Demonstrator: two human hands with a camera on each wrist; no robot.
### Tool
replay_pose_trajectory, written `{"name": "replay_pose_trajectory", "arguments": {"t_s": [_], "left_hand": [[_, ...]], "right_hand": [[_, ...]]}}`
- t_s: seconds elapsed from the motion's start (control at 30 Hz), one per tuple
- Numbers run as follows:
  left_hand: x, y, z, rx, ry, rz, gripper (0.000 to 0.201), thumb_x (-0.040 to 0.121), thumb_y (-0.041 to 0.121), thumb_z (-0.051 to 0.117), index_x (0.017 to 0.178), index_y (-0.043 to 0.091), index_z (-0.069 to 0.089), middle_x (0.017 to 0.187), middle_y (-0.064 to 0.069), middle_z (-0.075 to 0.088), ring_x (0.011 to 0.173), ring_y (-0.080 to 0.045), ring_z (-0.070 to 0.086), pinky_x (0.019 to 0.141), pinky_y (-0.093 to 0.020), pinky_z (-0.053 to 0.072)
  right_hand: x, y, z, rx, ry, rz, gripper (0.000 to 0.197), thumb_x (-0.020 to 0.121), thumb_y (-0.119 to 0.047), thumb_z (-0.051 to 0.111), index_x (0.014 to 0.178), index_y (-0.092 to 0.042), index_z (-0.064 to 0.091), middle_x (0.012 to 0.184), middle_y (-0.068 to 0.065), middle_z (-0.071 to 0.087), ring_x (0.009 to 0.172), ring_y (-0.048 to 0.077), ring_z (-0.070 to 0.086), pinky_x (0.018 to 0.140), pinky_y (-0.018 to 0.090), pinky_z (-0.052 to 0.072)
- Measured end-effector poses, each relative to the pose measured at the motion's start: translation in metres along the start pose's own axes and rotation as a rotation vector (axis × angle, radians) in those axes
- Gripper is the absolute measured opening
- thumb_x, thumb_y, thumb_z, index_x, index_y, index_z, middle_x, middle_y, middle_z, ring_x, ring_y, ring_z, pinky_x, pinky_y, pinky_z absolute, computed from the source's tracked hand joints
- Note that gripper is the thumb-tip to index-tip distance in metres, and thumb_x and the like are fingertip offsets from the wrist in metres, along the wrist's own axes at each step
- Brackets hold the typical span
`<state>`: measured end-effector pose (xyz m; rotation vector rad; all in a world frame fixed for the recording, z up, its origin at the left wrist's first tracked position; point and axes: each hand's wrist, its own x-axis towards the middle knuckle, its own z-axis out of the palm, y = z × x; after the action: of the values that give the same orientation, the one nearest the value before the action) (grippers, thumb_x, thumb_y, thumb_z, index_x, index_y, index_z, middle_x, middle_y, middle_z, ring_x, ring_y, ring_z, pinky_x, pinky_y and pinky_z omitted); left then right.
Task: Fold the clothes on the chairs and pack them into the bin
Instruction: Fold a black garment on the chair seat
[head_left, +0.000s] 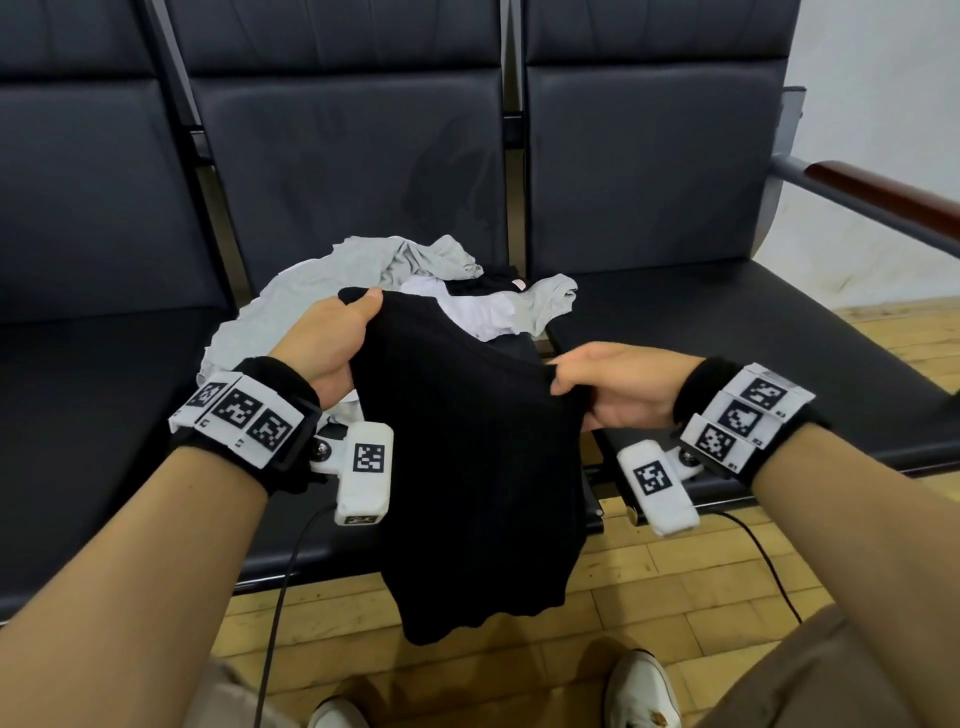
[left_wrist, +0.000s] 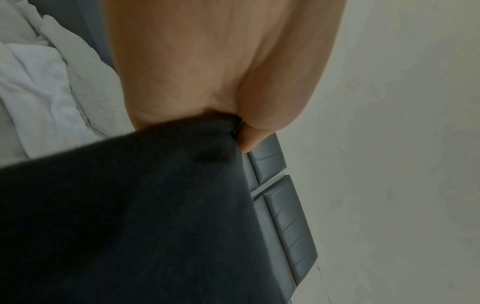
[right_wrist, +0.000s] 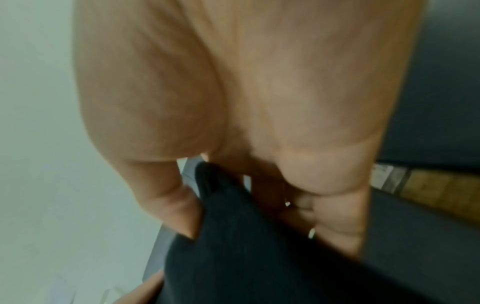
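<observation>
A person's left hand (head_left: 324, 343) and right hand (head_left: 618, 384), set apart, each grip a top corner of a black cotton garment (head_left: 467, 467), which hangs above a dark padded chair seat (head_left: 727, 322) holding a crumpled grey-and-white clothes pile (head_left: 332, 280).

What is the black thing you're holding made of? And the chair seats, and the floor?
Black garment: soft matte knit, probably cotton; it droops limply from both hands. Chair seats: smooth dark padding with faint sheen and creases, likely leather or vinyl. Floor: yellowish wood blocks, with visible seams.
</observation>
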<state>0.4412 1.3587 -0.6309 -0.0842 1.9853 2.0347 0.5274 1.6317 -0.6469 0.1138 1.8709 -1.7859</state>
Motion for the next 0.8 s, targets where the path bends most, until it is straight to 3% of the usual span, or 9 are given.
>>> {"name": "replay_pose_trajectory", "arguments": {"t_s": [0.07,0.13,0.3,0.37,0.43,0.53,0.67,0.73,0.8], "left_hand": [[0.0,0.0,0.001,-0.01,-0.006,0.005,0.034,0.11,0.028,0.047,0.126,0.004,0.066,0.115,-0.008,0.077,0.105,-0.021,0.075,0.084,-0.033,0.059],[0.0,-0.001,0.002,-0.019,-0.008,0.005,0.034,0.111,0.028,0.046,0.126,0.005,0.066,0.116,-0.009,0.077,0.105,-0.022,0.075,0.081,-0.036,0.06],[-0.002,-0.003,0.005,-0.016,0.003,-0.031,0.036,0.112,0.034,0.04,0.129,0.007,0.056,0.121,-0.013,0.073,0.106,-0.028,0.074,0.074,-0.046,0.062],[-0.006,-0.004,0.006,0.033,-0.076,-0.108,0.04,0.112,0.045,0.036,0.127,0.015,0.058,0.12,-0.01,0.074,0.105,-0.026,0.073,0.073,-0.043,0.061],[-0.011,-0.005,0.007,0.077,-0.191,-0.214,0.035,0.108,0.053,0.038,0.117,0.026,0.057,0.113,-0.012,0.076,0.104,-0.027,0.072,0.079,-0.046,0.059],[-0.018,-0.005,0.009,0.106,-0.358,-0.286,0.026,0.104,0.053,0.049,0.12,0.033,0.053,0.112,-0.021,0.076,0.103,-0.036,0.075,0.093,-0.05,0.057],[-0.02,-0.006,0.013,0.041,-0.481,-0.203,0.041,0.099,0.049,0.057,0.135,0.031,0.053,0.113,-0.015,0.075,0.106,-0.029,0.074,0.1,-0.048,0.054],[-0.021,-0.007,0.016,-0.034,-0.53,-0.11,0.05,0.097,0.045,0.062,0.143,0.029,0.054,0.12,-0.008,0.072,0.108,-0.024,0.071,0.094,-0.045,0.058],[-0.019,-0.007,0.018,-0.143,-0.497,-0.007,0.053,0.095,0.033,0.065,0.146,0.028,0.052,0.122,-0.002,0.069,0.109,-0.022,0.069,0.09,-0.042,0.06]], "right_hand": [[0.002,-0.002,0.005,0.24,0.008,-0.033,0.034,0.092,0.0,0.041,0.12,-0.002,0.061,0.102,0.008,0.071,0.086,0.017,0.07,0.072,0.029,0.058],[0.002,-0.004,0.008,0.386,-0.033,-0.072,0.043,0.083,-0.007,0.044,0.121,-0.001,0.062,0.105,0.011,0.071,0.089,0.023,0.069,0.078,0.033,0.058],[-0.004,-0.011,0.012,0.501,-0.043,-0.149,0.053,0.08,-0.019,0.048,0.129,-0.004,0.064,0.112,0.015,0.071,0.099,0.03,0.069,0.09,0.04,0.058],[-0.006,-0.015,0.013,0.534,-0.039,-0.199,0.053,0.079,-0.021,0.055,0.129,-0.005,0.06,0.117,0.016,0.067,0.102,0.03,0.068,0.095,0.042,0.056],[-0.007,-0.018,0.011,0.585,-0.028,-0.249,0.059,0.076,-0.021,0.065,0.133,-0.011,0.053,0.123,0.017,0.06,0.106,0.029,0.066,0.097,0.041,0.056],[-0.013,-0.023,0.008,0.61,-0.01,-0.286,0.051,0.091,-0.024,0.049,0.136,-0.001,0.061,0.123,0.015,0.067,0.112,0.03,0.066,0.101,0.041,0.054],[-0.024,-0.03,0.005,0.666,0.013,-0.391,0.038,0.092,-0.023,0.046,0.109,-0.003,0.074,0.11,0.012,0.073,0.104,0.028,0.07,0.096,0.04,0.057],[-0.028,-0.032,0.004,0.683,0.027,-0.425,0.035,0.09,-0.022,0.049,0.108,-0.004,0.073,0.109,0.011,0.072,0.103,0.028,0.07,0.096,0.04,0.057],[-0.031,-0.034,0.002,0.678,0.019,-0.444,0.035,0.092,-0.022,0.049,0.111,-0.004,0.071,0.112,0.011,0.071,0.107,0.027,0.068,0.1,0.04,0.055]]}}
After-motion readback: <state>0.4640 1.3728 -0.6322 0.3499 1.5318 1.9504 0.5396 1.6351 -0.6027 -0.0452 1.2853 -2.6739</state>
